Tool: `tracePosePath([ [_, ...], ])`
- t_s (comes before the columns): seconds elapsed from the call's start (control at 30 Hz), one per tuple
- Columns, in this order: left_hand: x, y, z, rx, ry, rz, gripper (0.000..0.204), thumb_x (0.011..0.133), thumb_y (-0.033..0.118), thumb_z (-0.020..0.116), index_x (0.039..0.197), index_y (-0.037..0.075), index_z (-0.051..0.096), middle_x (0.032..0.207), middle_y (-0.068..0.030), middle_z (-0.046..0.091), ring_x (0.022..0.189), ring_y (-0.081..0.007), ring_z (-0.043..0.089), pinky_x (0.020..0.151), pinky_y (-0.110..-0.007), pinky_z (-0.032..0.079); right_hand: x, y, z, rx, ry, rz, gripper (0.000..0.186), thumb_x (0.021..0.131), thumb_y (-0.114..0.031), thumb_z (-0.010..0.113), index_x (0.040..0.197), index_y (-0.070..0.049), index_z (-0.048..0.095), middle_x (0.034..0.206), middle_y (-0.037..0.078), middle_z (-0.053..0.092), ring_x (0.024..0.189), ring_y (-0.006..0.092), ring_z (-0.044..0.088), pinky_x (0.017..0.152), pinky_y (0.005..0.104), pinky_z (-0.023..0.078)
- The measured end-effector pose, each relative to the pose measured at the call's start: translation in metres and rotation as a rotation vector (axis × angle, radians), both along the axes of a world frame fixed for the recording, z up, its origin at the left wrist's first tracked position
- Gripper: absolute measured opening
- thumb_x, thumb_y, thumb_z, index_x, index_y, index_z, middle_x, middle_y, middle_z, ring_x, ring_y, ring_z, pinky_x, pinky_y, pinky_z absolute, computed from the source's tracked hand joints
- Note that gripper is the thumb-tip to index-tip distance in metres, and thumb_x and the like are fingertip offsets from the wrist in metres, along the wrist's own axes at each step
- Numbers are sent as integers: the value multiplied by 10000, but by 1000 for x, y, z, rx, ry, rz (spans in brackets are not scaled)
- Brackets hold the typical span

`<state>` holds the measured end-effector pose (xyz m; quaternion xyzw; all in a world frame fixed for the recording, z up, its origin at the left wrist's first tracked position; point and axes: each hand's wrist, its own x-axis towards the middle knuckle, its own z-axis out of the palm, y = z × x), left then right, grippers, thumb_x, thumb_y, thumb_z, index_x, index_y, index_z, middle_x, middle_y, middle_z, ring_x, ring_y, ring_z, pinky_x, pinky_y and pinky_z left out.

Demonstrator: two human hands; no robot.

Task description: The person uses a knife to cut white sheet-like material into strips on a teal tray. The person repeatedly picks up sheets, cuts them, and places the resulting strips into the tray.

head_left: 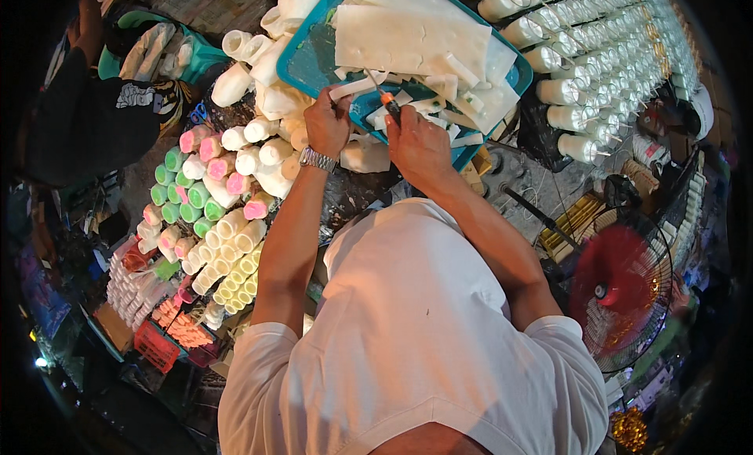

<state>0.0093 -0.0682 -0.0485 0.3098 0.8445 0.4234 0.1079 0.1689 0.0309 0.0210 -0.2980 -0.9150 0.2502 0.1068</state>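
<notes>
My left hand [326,126], with a metal watch on its wrist, pinches a white, wax-like strip [358,87] over the near left edge of a teal tray [296,56]. My right hand [420,147] grips a thin-bladed knife [389,103] by its orange and black handle. The blade slants up and left, its tip close to the strip; I cannot tell whether they touch. Large white sheets [408,41] lie in the tray. Cut pieces [468,102] of the same white material are scattered on and beside them.
White candles with wicks [576,90] stand in rows at the right. White, pink and green cylinders [190,212] are piled to the left. A red-bladed fan [616,290] is at the lower right. Another person's dark-clothed arm [94,125] shows at the far left, near a turquoise chair [205,53].
</notes>
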Motion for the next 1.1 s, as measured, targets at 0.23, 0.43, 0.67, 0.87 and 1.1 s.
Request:
tracePosePath([
  [0.23,-2,1,-9,99,0,-10,149,907,62,705,1053,48,681,772,-158,721,657,-244,720,578,-365,528,-15,-6,-36,86,-127,6,265,970,-241,625,881,-10,527,679,163,652,605,341,696,500,421,547],
  [0.43,-4,-2,-16,123,-17,19,170,915,81,716,1070,22,678,762,-105,727,629,-156,669,578,-318,510,-26,-3,-42,6,-314,97,196,935,-181,585,908,10,619,760,162,684,688,321,730,571,437,579],
  [0.67,-23,1,4,359,-283,67,191,925,97,745,1091,7,719,914,-37,739,777,-89,657,696,-245,519,-31,21,-26,-34,-552,212,234,865,-214,644,934,-6,726,879,141,708,811,299,751,621,413,594],
  [0.87,-18,-5,-16,147,-17,105,211,805,82,824,1005,53,765,906,-106,725,739,-194,681,647,-322,532,-2,11,8,15,-416,124,233,921,-233,632,834,-23,684,794,125,673,724,293,735,571,401,582],
  [1.1,-14,3,-1,66,-16,101,158,827,86,797,969,34,751,760,-135,708,610,-207,662,588,-338,514,-28,-11,-5,177,-143,126,263,972,-248,607,861,-10,601,670,129,648,578,302,693,474,406,539],
])
